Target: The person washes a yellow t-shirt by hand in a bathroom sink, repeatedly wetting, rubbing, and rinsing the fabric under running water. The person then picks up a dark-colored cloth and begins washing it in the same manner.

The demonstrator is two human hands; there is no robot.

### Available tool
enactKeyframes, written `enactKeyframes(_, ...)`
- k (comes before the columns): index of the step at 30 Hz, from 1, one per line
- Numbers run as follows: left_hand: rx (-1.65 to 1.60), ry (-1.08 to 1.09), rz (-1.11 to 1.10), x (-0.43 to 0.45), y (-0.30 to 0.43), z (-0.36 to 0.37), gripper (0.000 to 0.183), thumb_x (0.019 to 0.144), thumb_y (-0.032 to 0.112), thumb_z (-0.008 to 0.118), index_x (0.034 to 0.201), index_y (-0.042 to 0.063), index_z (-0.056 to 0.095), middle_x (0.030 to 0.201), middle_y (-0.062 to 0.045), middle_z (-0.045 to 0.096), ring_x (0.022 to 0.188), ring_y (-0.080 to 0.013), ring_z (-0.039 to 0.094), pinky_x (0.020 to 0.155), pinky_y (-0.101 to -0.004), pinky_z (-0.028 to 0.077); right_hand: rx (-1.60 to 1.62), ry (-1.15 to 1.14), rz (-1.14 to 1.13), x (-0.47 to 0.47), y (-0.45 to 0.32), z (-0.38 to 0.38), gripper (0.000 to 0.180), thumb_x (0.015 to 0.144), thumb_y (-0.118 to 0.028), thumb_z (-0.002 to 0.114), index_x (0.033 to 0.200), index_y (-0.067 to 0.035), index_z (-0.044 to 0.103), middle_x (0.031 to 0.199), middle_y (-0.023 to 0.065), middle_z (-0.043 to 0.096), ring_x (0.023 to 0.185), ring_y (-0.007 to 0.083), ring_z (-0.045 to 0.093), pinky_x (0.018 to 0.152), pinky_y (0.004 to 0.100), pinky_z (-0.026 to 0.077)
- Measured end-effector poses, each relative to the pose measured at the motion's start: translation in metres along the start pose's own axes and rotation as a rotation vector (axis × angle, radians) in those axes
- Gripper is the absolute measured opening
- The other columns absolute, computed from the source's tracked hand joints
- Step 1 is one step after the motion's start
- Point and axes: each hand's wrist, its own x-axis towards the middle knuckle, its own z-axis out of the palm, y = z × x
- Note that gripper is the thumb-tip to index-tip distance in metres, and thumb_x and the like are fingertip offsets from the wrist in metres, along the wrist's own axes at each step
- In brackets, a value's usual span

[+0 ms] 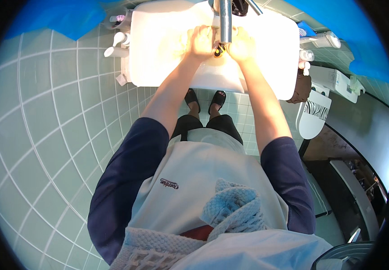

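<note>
Both hands are down in a white washbasin [275,50], where strong light washes out most of the detail. My left hand [199,42] is left of the chrome faucet spout [225,25], its fingers bent and pointing away from me. On the spout's other side, my right hand [241,44] rests low in the bowl with its fingers partly lost in the glare. Between the two wrists shows a small black and yellow round spot [219,50], perhaps the drain. Whether either hand grips anything is hidden by the spout and the brightness.
White bottles [116,51] stand along the basin's left side. More bottles [305,55] and a brown cloth or bag [300,88] are on the right. Beyond is a toilet with a white lid [314,118]. A tiled wall [39,128] runs close on my left.
</note>
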Motion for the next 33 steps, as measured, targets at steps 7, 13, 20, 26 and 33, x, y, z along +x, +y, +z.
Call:
enactKeyframes(7, 0.024, -0.123, -0.252, -0.016, 0.035, -0.038, 0.038, 0.083, 0.032, 0.068, 0.111, 0.007, 0.063, 0.103, -0.016, 0.064, 0.095, -0.0305, 0.061, 0.08, -0.0417, 0.047, 0.128, 0.138, 0.147, -0.042, -0.009, -0.007, 0.026, 0.089, -0.029, 0.061, 0.095, -0.004, 0.068, 0.091, 0.0171, 0.064, 0.082, 0.0356, 0.063, 0.075, 0.0471, 0.05)
enactKeyframes(13, -0.165, -0.171, -0.407, -0.036, 0.026, -0.12, 0.041, 0.082, 0.031, 0.073, 0.114, 0.008, 0.065, 0.095, -0.01, 0.071, 0.079, -0.0235, 0.069, 0.071, -0.0325, 0.054, 0.389, 0.064, 0.328, -0.064, -0.014, -0.078, 0.028, 0.09, -0.036, 0.065, 0.097, -0.01, 0.074, 0.084, 0.0124, 0.067, 0.076, 0.027, 0.067, 0.073, 0.0384, 0.052)
enactKeyframes(20, -1.658, -0.17, -1.26, -0.062, 0.061, -0.149, 0.051, 0.091, 0.049, 0.063, 0.118, 0.006, 0.061, 0.095, -0.011, 0.07, 0.089, -0.0205, 0.068, 0.069, -0.0329, 0.057, 0.654, 0.028, 0.192, -0.059, -0.12, -0.117, 0.017, 0.087, -0.024, 0.062, 0.092, -0.017, 0.076, 0.078, 0.0119, 0.069, 0.068, 0.0258, 0.066, 0.067, 0.037, 0.053)
enactKeyframes(26, -1.696, 0.004, -1.285, -0.061, 0.04, -0.162, 0.044, 0.102, 0.035, 0.047, 0.125, -0.002, 0.051, 0.106, -0.018, 0.066, 0.089, -0.0276, 0.069, 0.071, -0.0354, 0.059, 0.909, 0.004, -0.39, -0.08, -0.141, -0.124, 0.042, 0.07, -0.007, 0.067, 0.112, -0.006, 0.067, 0.104, 0.0174, 0.068, 0.096, 0.0316, 0.064, 0.084, 0.0406, 0.052)
enactKeyframes(33, -2.241, -0.027, -0.616, 0.001, 0.064, -0.224, 0.042, 0.101, 0.032, 0.048, 0.124, -0.003, 0.051, 0.114, -0.018, 0.062, 0.098, -0.0309, 0.065, 0.081, -0.0422, 0.057, 0.664, 0.119, -0.057, -0.077, -0.075, -0.1, 0.097, 0.06, -0.022, 0.084, 0.143, -0.007, 0.036, 0.136, 0.021, 0.045, 0.124, 0.0397, 0.046, 0.108, 0.0454, 0.038)
